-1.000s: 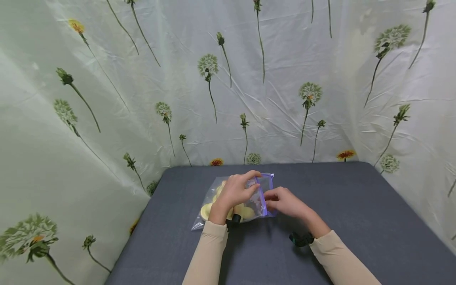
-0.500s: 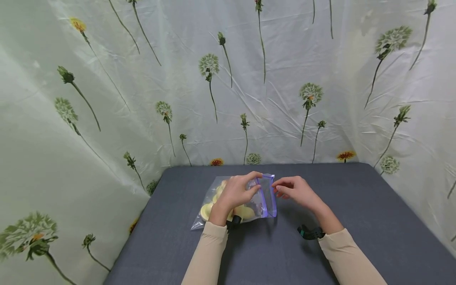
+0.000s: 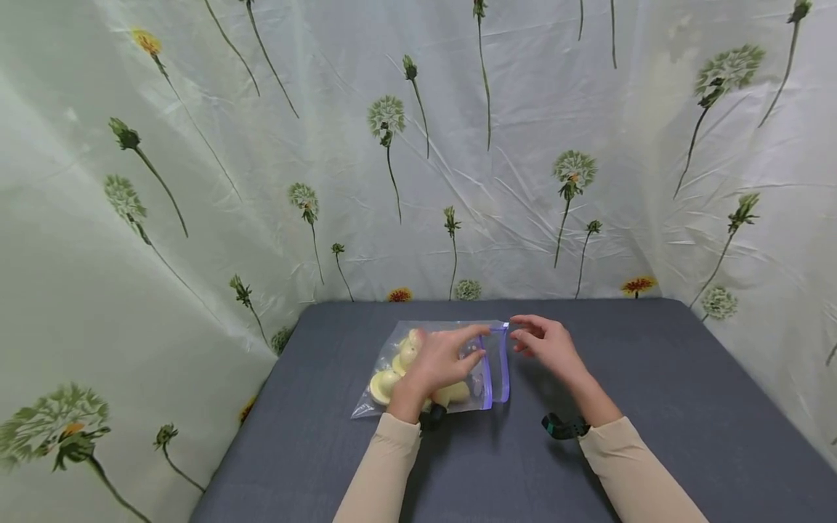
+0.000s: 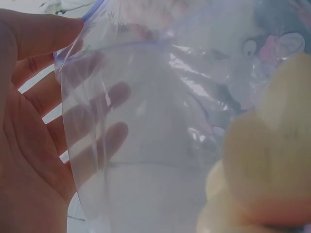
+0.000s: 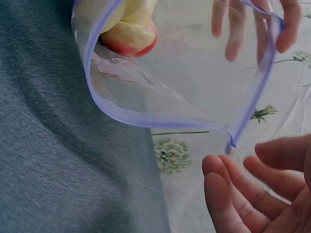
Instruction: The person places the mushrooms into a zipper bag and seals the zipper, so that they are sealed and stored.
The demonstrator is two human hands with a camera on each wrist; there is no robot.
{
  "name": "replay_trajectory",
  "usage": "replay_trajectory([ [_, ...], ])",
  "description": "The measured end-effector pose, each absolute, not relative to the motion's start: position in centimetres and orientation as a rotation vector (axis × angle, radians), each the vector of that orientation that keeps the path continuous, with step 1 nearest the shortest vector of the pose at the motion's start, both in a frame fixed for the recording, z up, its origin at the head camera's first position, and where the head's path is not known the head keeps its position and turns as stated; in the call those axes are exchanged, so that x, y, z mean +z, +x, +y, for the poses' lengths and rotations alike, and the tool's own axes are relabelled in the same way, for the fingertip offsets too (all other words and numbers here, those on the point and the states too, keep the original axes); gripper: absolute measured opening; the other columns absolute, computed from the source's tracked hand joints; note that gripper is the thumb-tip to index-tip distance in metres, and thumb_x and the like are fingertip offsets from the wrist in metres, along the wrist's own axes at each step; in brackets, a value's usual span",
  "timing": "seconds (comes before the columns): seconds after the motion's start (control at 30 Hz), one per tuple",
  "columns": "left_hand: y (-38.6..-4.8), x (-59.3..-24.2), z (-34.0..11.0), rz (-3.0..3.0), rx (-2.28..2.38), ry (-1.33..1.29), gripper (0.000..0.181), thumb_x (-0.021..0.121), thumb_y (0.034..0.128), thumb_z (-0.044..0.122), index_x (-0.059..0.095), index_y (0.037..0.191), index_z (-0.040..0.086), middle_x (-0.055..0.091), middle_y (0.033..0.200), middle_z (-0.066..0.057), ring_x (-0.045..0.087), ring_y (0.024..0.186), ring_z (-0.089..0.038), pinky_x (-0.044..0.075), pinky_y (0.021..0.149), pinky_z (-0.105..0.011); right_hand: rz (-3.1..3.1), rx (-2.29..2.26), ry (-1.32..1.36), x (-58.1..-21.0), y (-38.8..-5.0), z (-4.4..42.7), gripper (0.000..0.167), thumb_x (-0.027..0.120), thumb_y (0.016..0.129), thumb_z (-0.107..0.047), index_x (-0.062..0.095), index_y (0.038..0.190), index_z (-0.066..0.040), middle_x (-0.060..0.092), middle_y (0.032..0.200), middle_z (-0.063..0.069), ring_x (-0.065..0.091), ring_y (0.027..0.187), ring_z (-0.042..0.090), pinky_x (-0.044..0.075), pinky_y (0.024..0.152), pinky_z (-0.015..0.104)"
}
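Note:
A clear zip bag with a purple zip rim lies at the table's middle, its mouth facing right and gaping. Inside are several pale yellow pieces resembling cut apple; one shows red skin in the right wrist view. My left hand holds the mouth's rim: in the left wrist view the thumb is at the purple edge and the fingers show through the plastic. My right hand is beside the mouth's far corner, fingers loosely bent around nothing, just short of the white slider.
The bag lies on a dark grey table. A pale curtain printed with dandelions hangs behind the table and along its sides. A dark wrist strap is on the right wrist.
My right hand has come out of the bag's mouth and moved up to its far corner, beside the slider. The left hand keeps the rim, and its gap between thumb and forefinger has widened slightly.

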State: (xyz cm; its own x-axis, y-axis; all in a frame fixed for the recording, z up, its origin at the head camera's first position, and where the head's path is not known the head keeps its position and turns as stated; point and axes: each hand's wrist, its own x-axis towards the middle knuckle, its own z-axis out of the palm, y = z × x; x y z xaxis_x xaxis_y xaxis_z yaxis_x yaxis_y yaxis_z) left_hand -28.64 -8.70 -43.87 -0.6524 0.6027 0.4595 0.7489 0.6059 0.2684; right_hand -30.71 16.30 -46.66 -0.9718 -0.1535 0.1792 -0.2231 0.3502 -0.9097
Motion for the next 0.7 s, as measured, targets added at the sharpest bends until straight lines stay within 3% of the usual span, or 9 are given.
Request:
replay_trajectory([
  [0.2, -28.4, -44.5, -8.3, -2.503, -0.591, -1.166, 0.04, 0.064, 0.1004, 0.028, 0.061, 0.139, 0.018, 0.067, 0.129, 0.006, 0.042, 0.055, -0.001, 0.041, 0.06, -0.019, -2.564, 1.787, 0.238, -47.3, -31.0, 15.7, 0.043, 0.06, 0.102, -0.019, 0.055, 0.141, -0.001, 0.072, 0.106, 0.021, 0.07, 0.089, 0.042, 0.057, 0.077, 0.049],
  [0.43, -27.5, -44.5, -7.9, -2.521, -0.471, -1.206, 0.045, 0.065, 0.0992, 0.027, 0.057, 0.143, 0.019, 0.069, 0.12, 0.004, 0.052, 0.072, -0.004, 0.049, 0.072, -0.024, -2.521, 1.892, 0.223, -47.5, -31.0, 15.4, 0.042, 0.063, 0.101, -0.018, 0.057, 0.137, 0.002, 0.074, 0.096, 0.016, 0.069, 0.091, 0.044, 0.057, 0.078, 0.051],
  [0.53, -27.2, -44.9, -7.7, -2.552, -0.402, -1.198, 0.051, 0.066, 0.099, 0.028, 0.052, 0.148, 0.021, 0.068, 0.116, 0.001, 0.059, 0.083, -0.007, 0.051, 0.075, -0.027, -2.498, 1.925, 0.226, -47.7, -31.1, 15.4, 0.043, 0.065, 0.1, -0.015, 0.057, 0.137, 0.003, 0.074, 0.101, 0.016, 0.07, 0.089, 0.039, 0.056, 0.079, 0.052],
  [0.6, -27.0, -45.2, -7.6, -2.568, -0.376, -1.194, 0.055, 0.067, 0.0983, 0.029, 0.049, 0.15, 0.021, 0.067, 0.121, 0.0, 0.063, 0.099, -0.013, 0.052, 0.085, -0.032, -2.486, 1.939, 0.242, -47.9, -31.1, 15.4, 0.045, 0.066, 0.098, -0.014, 0.056, 0.139, 0.003, 0.073, 0.103, 0.017, 0.071, 0.087, 0.034, 0.056, 0.079, 0.051],
  [0.7, -26.8, -45.7, -7.5, -2.59, -0.351, -1.196, 0.059, 0.067, 0.0982, 0.031, 0.045, 0.152, 0.02, 0.062, 0.136, 0.0, 0.058, 0.124, -0.019, 0.045, 0.102, -0.039, -2.46, 1.957, 0.247, -48.0, -31.1, 15.4, 0.049, 0.07, 0.096, -0.013, 0.055, 0.14, 0.002, 0.073, 0.106, 0.018, 0.071, 0.084, 0.026, 0.057, 0.078, 0.048],
])
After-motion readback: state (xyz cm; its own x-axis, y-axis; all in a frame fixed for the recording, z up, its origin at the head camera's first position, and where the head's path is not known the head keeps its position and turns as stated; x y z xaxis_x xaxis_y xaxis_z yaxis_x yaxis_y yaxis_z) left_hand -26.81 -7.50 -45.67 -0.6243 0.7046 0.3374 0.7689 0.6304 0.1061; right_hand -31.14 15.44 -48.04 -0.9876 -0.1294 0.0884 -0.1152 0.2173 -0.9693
